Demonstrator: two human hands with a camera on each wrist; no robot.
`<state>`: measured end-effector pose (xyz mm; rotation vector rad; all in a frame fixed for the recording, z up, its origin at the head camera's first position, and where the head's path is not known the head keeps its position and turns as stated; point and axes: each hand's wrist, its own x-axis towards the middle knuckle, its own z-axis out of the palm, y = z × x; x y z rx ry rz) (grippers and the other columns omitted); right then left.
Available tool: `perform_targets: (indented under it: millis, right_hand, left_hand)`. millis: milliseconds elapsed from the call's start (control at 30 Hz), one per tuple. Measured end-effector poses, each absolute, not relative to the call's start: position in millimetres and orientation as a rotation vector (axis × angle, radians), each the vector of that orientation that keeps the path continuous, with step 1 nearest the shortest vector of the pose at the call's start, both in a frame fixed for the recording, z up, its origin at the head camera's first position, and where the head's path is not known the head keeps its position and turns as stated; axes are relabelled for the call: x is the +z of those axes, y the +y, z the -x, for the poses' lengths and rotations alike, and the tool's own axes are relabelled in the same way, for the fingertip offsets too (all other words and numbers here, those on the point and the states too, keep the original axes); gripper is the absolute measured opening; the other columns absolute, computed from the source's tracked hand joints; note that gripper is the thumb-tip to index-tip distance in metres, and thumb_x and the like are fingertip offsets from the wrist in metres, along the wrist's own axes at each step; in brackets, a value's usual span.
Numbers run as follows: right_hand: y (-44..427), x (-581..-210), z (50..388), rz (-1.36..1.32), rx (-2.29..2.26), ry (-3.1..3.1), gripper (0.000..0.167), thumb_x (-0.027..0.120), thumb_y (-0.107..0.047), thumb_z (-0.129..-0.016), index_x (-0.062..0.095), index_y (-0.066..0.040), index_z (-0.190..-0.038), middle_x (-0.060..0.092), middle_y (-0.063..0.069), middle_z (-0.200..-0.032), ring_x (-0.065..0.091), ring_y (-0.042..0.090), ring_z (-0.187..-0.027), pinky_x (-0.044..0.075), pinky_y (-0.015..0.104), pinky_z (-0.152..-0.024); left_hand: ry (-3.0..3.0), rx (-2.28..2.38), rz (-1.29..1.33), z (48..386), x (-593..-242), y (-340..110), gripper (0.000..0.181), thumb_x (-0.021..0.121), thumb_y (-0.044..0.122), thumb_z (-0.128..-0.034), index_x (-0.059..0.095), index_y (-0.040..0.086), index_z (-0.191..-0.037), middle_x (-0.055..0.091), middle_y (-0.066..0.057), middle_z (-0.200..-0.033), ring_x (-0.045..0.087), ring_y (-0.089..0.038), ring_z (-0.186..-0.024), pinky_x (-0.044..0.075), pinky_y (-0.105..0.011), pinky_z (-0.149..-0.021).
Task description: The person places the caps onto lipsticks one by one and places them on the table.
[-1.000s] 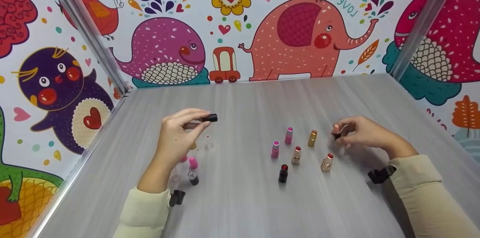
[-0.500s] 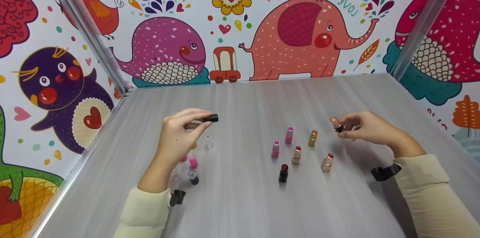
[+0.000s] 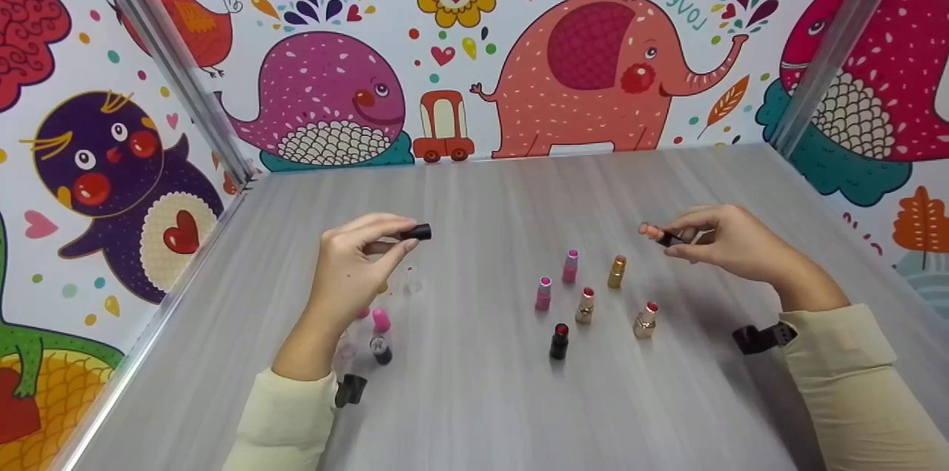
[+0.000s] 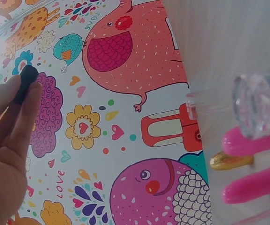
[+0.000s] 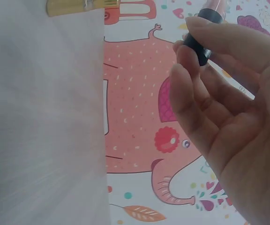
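In the head view the left hand (image 3: pixel 348 278) pinches a black cap (image 3: pixel 416 232) between thumb and fingers, above the table. The same black cap (image 4: pixel 26 84) shows in the left wrist view. Across the table the right hand (image 3: pixel 734 245) holds a lipstick with a black base and a peach tip (image 3: pixel 652 231), tilted with its tip toward the left. In the right wrist view, thumb and fingers grip its black base (image 5: pixel 202 42). Both held items are off the table, well apart from each other.
Several uncapped lipsticks stand between the hands, among them a gold one (image 3: pixel 617 272), a pink one (image 3: pixel 543 294) and a black one (image 3: pixel 559 343). Caps, including a pink one (image 3: pixel 381 320) and a black-and-clear one (image 3: pixel 381 349), lie beside the left forearm. Patterned walls surround the table (image 3: pixel 474 397).
The right hand has risen and moved slightly away from the body, and its lipstick has tipped from near upright to nearly level, pointing left. The left hand has stayed nearly still.
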<state>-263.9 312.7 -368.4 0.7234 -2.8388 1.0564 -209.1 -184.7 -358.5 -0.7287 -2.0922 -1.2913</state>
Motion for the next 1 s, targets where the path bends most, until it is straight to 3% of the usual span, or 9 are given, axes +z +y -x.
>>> perform_targets:
  millis: [267,633,1000]
  right_hand:
    - [295.4,-359.6,253.0,-0.758,0.950,-2.745,0.026,0.088,-0.004,-0.087,0.084,-0.009,-0.112,0.075,0.001,-0.100,0.064,0.013,-0.086,0.059,0.016,-0.075]
    - [275.4,-352.2,243.7,-0.856,0.802,-2.637,0.029,0.091,-0.004,-0.085,0.084,-0.014,-0.111,0.073,-0.009,-0.095,0.064,0.010,-0.085,0.060,0.021,-0.074]
    - [252.8,-347.7,232.1,-0.994,0.709,-2.446,0.036,0.096,0.003,-0.075,0.083,-0.012,-0.106,0.072,-0.006,-0.093,0.063,0.005,-0.080,0.062,0.023,-0.067]
  left_hand:
    - [-2.106,-1.297,0.743,209.1,-358.8,-181.9,0.022,0.084,-0.006,-0.0871,0.083,0.001,-0.108,0.080,-0.006,-0.105,0.078,-0.022,-0.091,0.064,-0.026,-0.080]
    - [-2.124,-1.319,0.750,207.8,-359.8,-177.5,0.021,0.084,-0.006,-0.0878,0.083,0.002,-0.107,0.080,-0.003,-0.105,0.078,-0.020,-0.091,0.065,-0.027,-0.078]
    - [-2.147,-1.340,0.757,204.9,-362.0,-167.2,0.021,0.084,-0.004,-0.0884,0.084,0.004,-0.107,0.080,0.000,-0.106,0.078,-0.017,-0.094,0.065,-0.027,-0.080]
